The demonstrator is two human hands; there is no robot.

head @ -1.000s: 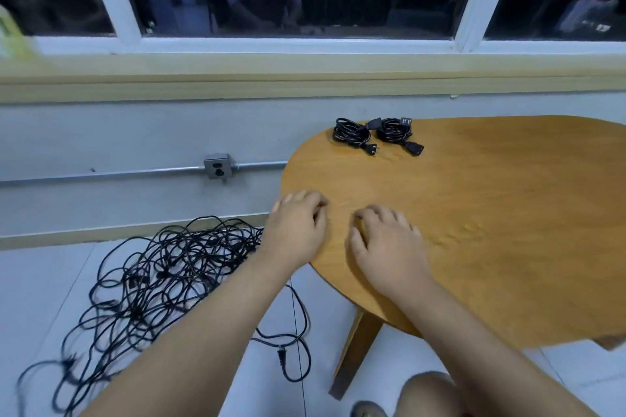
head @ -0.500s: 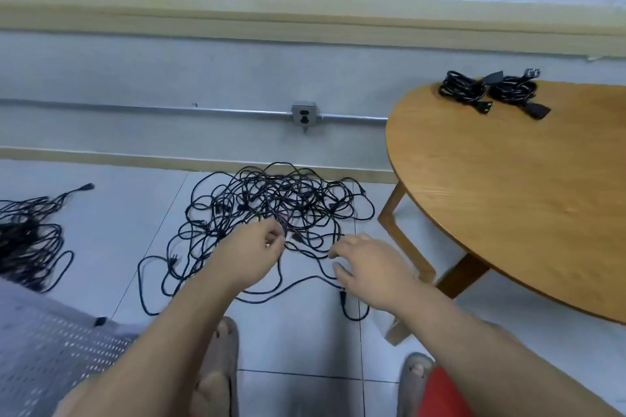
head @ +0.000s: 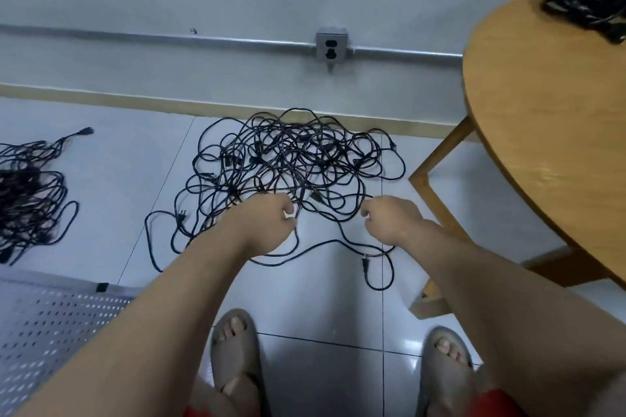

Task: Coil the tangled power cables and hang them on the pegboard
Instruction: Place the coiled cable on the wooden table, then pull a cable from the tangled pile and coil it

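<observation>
Now your left hand (head: 267, 230) pinches one strand of the tangled cables (head: 288, 159), heap just beyond the fingertips. Fingers of your right hand (head: 389, 220) curl nearby; grip unclear.

Both my forearms reach forward and down, side by side. My left hand (head: 267, 227) and right hand (head: 389, 223) hang apart, fingers curled inward; whether they grip anything I cannot tell.

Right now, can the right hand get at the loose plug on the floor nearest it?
Probably yes. The right hand is close to the plug, with only bare tile and the plug's own cable between them. The table leg stands off to the side, clear of the path.
</observation>
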